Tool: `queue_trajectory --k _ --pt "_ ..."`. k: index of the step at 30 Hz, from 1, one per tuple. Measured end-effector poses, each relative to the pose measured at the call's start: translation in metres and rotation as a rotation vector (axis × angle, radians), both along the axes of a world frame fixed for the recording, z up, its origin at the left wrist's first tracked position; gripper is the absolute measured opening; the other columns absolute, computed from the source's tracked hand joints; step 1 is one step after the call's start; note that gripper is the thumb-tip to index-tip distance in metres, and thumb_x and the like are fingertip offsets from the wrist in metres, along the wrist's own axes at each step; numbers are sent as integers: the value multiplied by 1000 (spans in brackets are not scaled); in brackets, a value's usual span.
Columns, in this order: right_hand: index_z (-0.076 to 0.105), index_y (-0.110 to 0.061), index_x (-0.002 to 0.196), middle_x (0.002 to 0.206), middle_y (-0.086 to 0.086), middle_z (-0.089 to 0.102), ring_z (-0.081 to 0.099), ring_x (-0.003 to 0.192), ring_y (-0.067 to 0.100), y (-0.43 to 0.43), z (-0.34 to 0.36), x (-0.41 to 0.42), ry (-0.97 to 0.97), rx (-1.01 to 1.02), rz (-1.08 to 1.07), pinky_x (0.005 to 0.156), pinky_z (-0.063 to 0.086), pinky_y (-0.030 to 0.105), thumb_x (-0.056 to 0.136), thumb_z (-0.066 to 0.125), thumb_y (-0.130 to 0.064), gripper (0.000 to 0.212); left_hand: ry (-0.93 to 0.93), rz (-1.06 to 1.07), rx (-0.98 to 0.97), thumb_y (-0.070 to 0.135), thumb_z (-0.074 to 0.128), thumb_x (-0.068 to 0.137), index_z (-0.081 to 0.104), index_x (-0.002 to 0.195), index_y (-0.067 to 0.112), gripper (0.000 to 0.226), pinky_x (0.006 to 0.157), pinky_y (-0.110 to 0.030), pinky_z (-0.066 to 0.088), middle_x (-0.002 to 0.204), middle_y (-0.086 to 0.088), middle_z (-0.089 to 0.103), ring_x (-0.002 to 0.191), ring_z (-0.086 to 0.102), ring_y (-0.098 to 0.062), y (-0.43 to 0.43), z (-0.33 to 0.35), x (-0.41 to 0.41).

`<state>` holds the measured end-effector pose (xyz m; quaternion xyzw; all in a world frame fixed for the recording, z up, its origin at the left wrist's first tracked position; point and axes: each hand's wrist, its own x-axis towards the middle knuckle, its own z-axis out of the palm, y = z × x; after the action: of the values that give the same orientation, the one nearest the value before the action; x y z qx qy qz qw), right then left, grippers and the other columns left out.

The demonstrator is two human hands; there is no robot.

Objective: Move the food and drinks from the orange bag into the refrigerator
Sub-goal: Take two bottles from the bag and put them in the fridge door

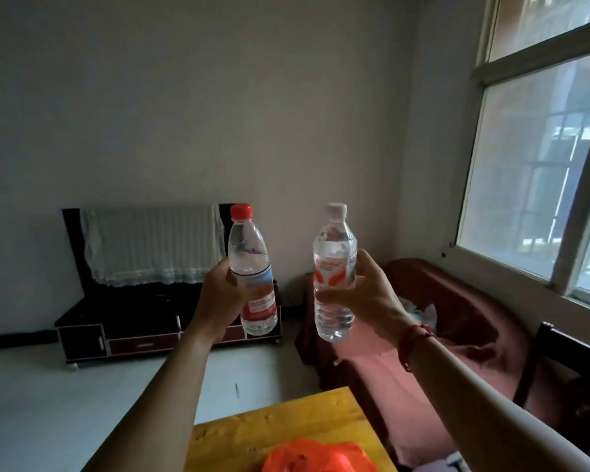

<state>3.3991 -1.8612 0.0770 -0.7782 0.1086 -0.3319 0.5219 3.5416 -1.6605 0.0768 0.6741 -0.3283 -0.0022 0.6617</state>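
Note:
My left hand (pixel 218 301) grips a clear water bottle with a red cap (pixel 249 264) around its middle and holds it upright at chest height. My right hand (pixel 365 294) grips a second clear water bottle with a white cap (pixel 334 267), also upright, a little to the right. Both bottles are raised in front of me, apart from each other. The orange bag (pixel 317 456) lies crumpled on the yellow wooden table (pixel 269 424) at the bottom edge, below my arms. No refrigerator is in view.
A black TV stand (pixel 123 328) carries a television under a white lace cloth (pixel 150 243) against the far wall. A red-covered sofa (pixel 433 335) runs along the right wall beneath a large window (pixel 532 165). Pale floor lies between the table and stand.

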Motion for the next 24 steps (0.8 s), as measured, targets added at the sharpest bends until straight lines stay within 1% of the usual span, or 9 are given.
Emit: queue_trajectory --k 5,10,16,19,24 --pt "61 -31 99 95 1 75 73 86 25 3 9 -2 -16 10 -1 81 59 50 43 95 -30 66 -103 -23 50 11 85 67 64 102 17 42 72 -26 55 94 0 74 82 72 -10 15 11 -6" --pt "61 -33 97 93 0 75 74 84 23 7 9 -2 -14 -12 -12 81 59 49 43 95 -32 64 -115 -53 65 10 85 67 66 103 16 41 74 -28 56 94 0 75 85 72 -13 25 14 -11" --pt "59 -30 101 93 -4 75 73 83 15 11 9 -5 -21 -38 22 83 60 43 49 94 -27 63 -125 -49 87 12 85 65 66 109 12 48 73 -23 55 98 -1 75 88 72 -12 37 15 -17" --pt "58 -33 99 94 -5 75 73 85 17 14 6 -1 -14 -46 59 83 59 45 44 93 -34 65 -107 -5 97 10 86 65 66 108 11 48 73 -23 55 97 0 75 87 72 -11 44 13 -24" --pt "57 -32 107 98 -4 74 73 86 17 20 5 7 -22 -43 203 82 60 45 44 93 -37 73 -63 126 74 10 86 65 67 107 15 47 80 -35 56 98 -1 75 91 72 -16 65 11 -46"
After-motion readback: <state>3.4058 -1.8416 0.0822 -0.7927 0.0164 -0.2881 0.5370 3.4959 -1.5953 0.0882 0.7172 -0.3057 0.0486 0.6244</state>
